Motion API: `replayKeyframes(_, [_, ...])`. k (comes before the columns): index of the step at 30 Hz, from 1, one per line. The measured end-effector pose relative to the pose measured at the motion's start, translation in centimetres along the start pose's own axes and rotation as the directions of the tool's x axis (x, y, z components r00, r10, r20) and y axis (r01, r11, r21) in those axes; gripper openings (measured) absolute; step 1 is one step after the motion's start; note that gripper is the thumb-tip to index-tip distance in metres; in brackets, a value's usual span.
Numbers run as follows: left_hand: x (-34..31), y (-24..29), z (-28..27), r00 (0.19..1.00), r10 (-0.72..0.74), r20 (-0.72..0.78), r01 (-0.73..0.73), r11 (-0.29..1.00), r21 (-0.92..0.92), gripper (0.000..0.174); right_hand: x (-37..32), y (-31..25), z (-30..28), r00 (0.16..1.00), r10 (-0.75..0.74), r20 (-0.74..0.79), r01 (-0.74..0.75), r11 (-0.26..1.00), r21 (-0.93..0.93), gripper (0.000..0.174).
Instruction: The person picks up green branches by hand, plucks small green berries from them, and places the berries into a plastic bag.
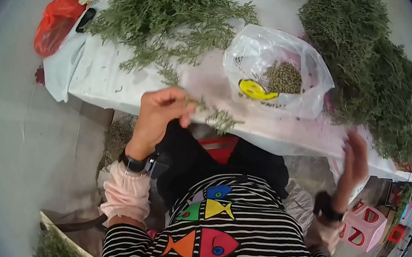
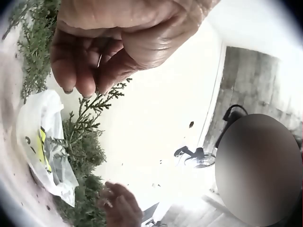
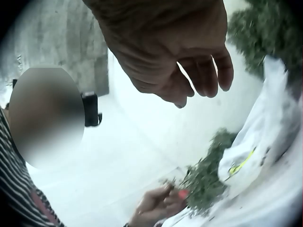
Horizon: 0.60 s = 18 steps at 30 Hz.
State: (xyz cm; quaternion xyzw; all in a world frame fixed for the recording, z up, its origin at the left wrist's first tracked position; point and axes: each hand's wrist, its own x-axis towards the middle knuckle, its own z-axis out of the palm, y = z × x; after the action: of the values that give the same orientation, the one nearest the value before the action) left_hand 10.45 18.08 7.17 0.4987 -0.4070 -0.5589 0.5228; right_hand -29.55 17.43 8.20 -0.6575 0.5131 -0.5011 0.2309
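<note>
In the head view my left hand (image 1: 160, 114) pinches a small green conifer sprig (image 1: 221, 120) between thumb and fingers, over the front edge of the table (image 1: 103, 81). The left wrist view shows the sprig (image 2: 85, 113) pointing down from the fingertips, its side twigs spread. My right hand (image 1: 356, 157), blurred, is raised at the table's right front edge. Nothing shows between its loosely bent, parted fingers in the right wrist view. Between the hands lies an open clear plastic bag (image 1: 235, 65) with a yellow print, holding a heap of small greenish-brown seeds or cones (image 1: 284, 78).
A pile of cut conifer branches (image 1: 164, 8) lies at the back left; another pile (image 1: 369, 72) covers the right side. A red plastic bag (image 1: 57, 26) sits at the far left corner. On the floor at right stands a pink stool (image 1: 367, 228).
</note>
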Motion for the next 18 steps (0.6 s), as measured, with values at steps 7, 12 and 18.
replayKeyframes(7, [0.9, 1.7, 2.7, 0.979, 0.204, -0.003, -0.203, 0.975, -0.087, 0.007, 4.9, -8.0, 12.7, 0.807, -0.482, 0.341, 0.463, 0.875, 0.142, 0.043])
replayKeyframes(12, [0.7, 2.2, 5.5, 0.980, 0.181, 0.079, -0.176, 0.982, -0.067, 0.007, 5.1, -7.8, 15.3, 0.796, -0.415, 0.440, 0.302, 0.903, 0.307, 0.043])
replayKeyframes(18, [2.4, 1.7, 6.6, 0.997, 0.052, 0.057, -0.046, 0.994, -0.101, 0.007, 6.3, -5.0, 16.3, 0.779, -0.255, 0.573, -0.049, 0.886, 0.461, 0.029])
